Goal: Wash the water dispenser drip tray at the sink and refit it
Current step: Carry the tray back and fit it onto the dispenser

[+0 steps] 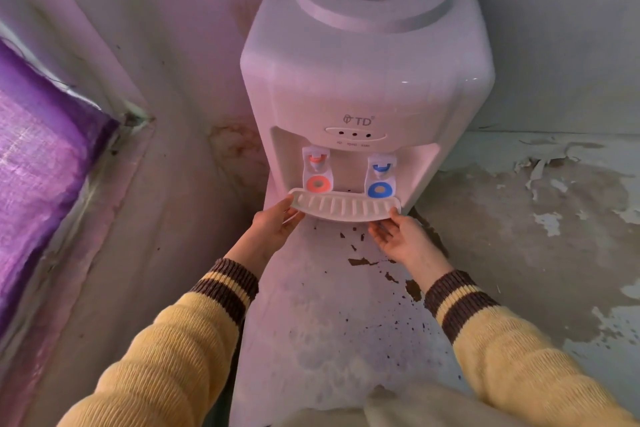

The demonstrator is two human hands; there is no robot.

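A white tabletop water dispenser (367, 80) stands in a wall corner on a white stand with chipped paint. Its red tap (317, 172) and blue tap (380, 177) hang above the white slotted drip tray (344, 206), which sits at the dispenser's front. My left hand (273, 225) grips the tray's left end, thumb on top. My right hand (403, 237) holds the tray's right end, fingers curled under its front edge. Both arms wear yellow sleeves with brown striped cuffs.
A window frame with purple cloth (41, 166) fills the left side. The wall (554, 201) to the right has peeling paint. The stand's top (329, 305) stretches toward me under my arms.
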